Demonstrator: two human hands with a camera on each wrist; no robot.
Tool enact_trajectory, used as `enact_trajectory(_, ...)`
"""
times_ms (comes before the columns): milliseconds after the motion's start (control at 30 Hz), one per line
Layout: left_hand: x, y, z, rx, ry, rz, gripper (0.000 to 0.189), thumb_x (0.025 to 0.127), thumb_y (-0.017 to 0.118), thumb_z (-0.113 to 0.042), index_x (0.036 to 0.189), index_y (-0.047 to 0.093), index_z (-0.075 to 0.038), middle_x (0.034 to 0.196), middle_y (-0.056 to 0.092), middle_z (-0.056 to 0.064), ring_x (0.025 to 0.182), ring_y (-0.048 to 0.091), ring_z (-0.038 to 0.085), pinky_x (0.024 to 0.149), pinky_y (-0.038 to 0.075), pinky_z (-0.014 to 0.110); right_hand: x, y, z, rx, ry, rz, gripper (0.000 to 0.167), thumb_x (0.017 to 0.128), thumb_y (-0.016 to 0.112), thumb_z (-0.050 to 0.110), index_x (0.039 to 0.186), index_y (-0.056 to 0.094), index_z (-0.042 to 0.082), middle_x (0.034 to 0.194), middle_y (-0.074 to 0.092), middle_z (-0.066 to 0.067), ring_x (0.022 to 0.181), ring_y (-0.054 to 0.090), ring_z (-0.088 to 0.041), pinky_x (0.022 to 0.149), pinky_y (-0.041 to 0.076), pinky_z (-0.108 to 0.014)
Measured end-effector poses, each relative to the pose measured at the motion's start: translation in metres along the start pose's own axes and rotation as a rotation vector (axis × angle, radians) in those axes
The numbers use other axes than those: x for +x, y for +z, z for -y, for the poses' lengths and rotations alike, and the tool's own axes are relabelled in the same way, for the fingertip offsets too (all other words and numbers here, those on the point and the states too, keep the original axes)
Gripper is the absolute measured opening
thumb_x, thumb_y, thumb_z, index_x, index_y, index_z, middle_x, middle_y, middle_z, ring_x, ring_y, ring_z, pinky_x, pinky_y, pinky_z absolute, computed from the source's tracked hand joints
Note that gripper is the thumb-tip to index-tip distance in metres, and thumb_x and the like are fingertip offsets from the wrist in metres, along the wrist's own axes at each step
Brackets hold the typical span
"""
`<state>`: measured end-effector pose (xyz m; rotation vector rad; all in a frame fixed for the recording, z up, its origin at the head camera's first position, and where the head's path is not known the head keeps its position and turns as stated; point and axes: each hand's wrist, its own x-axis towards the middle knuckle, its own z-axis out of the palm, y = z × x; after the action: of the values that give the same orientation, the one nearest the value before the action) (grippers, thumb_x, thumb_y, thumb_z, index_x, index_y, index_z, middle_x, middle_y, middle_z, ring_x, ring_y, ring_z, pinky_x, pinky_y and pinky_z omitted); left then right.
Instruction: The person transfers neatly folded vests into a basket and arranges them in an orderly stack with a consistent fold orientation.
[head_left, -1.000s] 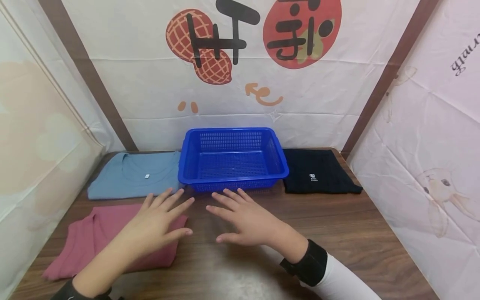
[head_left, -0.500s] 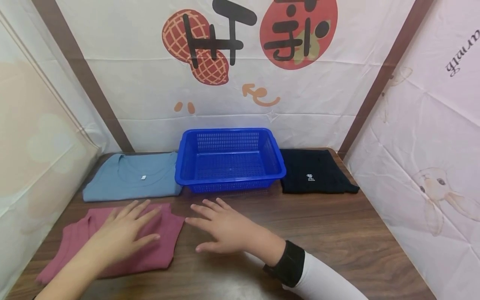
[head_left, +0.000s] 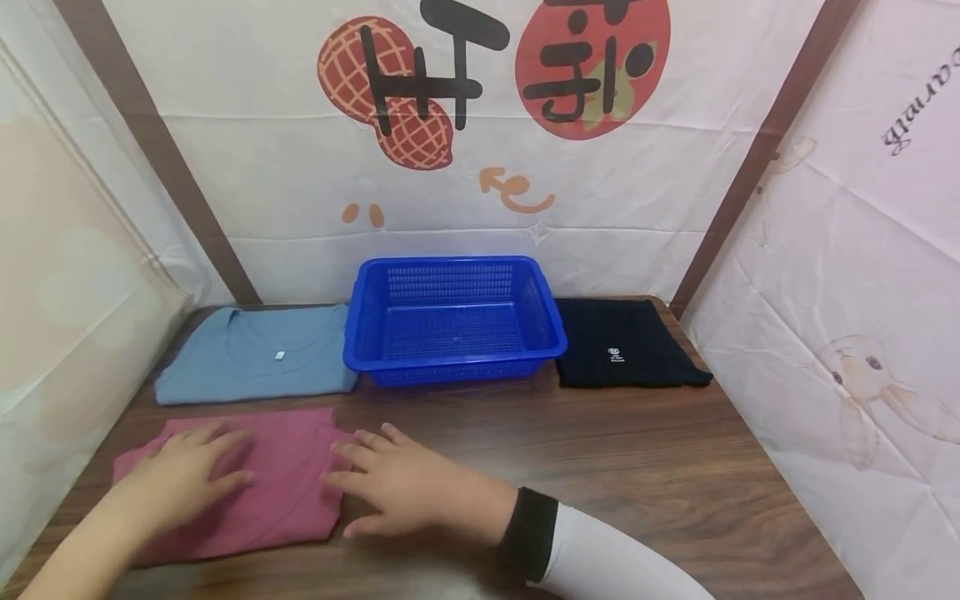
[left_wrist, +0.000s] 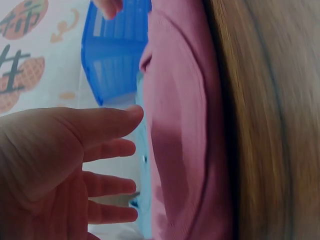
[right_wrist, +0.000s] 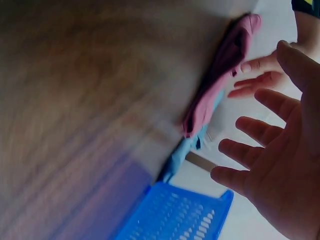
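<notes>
A folded dusty-pink shirt point(head_left: 277, 475) lies on the left front of the wooden table. Over its left part hovers my left hand point(head_left: 180, 477), fingers spread and relaxed; the left wrist view shows a gap between the fingertips and the pink cloth. My right hand point(head_left: 401, 483) is at the shirt's right edge, fingers apart, holding nothing. In the right wrist view its fingers point(right_wrist: 250, 155) appear above the table, clear of the cloth. Behind the pink shirt lies a folded light-blue shirt point(head_left: 255, 367) with a small white tag.
A blue plastic basket point(head_left: 453, 367) with slotted walls stands at the back middle of the table point(head_left: 637, 467). To its right is a folded black garment point(head_left: 637, 333) with a small white print. Printed white cloth walls point(head_left: 255, 150) enclose the back and sides.
Both hands have moved left and toward the person. The left hand has gone from near the basket to above the pink shirt's left part, and the right hand to its right edge.
</notes>
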<state>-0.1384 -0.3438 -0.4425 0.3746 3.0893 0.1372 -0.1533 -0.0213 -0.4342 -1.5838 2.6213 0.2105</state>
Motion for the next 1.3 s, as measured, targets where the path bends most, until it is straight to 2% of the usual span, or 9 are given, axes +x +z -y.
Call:
enact_trajectory(100,-0.001,0.001,0.013,0.008,-0.017,-0.002,0.069,0.086,0.078,-0.048,0.134,0.062,-0.002,0.138,0.049,0.041,0.119,0.045,0.069,0.09,0.035,0.083,0.007,0.006,0.008,-0.024,-0.018,0.014,0.076,0.095,0.04,0.077,0.161,0.023,0.043,0.17,0.02,0.008,0.156,0.02,-0.022,0.124,0.021,-0.051)
enact_trajectory(267,-0.003,0.003,0.029,-0.001,-0.087,0.081,0.073,0.088,0.074,-0.051,0.137,0.059,0.001,0.138,0.043,0.046,0.123,0.04,0.07,0.088,0.033,0.086,0.016,0.011,0.021,-0.039,-0.03,0.053,0.08,0.093,0.036,0.081,0.162,0.016,0.047,0.172,0.011,0.008,0.157,0.016,-0.021,0.126,0.017,-0.05)
enact_trajectory(500,-0.004,0.01,0.037,-0.025,-0.072,0.124,0.069,0.083,0.081,-0.039,0.132,0.061,0.005,0.132,0.043,0.05,0.121,0.039,0.072,0.095,0.032,0.082,0.029,0.011,0.026,-0.022,-0.02,0.09,0.08,0.092,0.034,0.082,0.161,0.012,0.048,0.172,0.003,0.012,0.159,0.008,-0.019,0.127,0.01,-0.049)
enact_trajectory(867,-0.004,0.014,0.037,-0.014,-0.074,0.115,0.07,0.081,0.082,-0.041,0.132,0.062,0.004,0.132,0.045,0.049,0.12,0.04,0.072,0.095,0.032,0.082,0.042,0.011,0.026,0.013,-0.02,0.173,0.077,0.092,0.033,0.082,0.16,0.016,0.05,0.17,0.002,0.02,0.158,0.004,-0.014,0.128,0.005,-0.047)
enact_trajectory(1033,-0.004,0.011,0.031,0.0,-0.077,0.123,0.069,0.082,0.081,-0.043,0.131,0.063,0.003,0.132,0.046,0.049,0.12,0.041,0.071,0.095,0.033,0.082,0.043,0.014,0.02,0.042,-0.026,0.156,0.075,0.092,0.036,0.081,0.159,0.019,0.051,0.169,0.008,0.021,0.158,0.006,-0.013,0.128,0.006,-0.047)
enact_trajectory(1300,-0.002,0.012,0.026,0.04,-0.051,0.117,0.066,0.084,0.08,-0.041,0.131,0.065,0.002,0.133,0.051,0.043,0.12,0.042,0.07,0.094,0.033,0.082,0.044,0.012,0.011,0.016,-0.062,0.125,0.069,0.094,0.038,0.079,0.156,0.031,0.05,0.166,0.023,0.021,0.157,0.012,-0.011,0.128,0.009,-0.046)
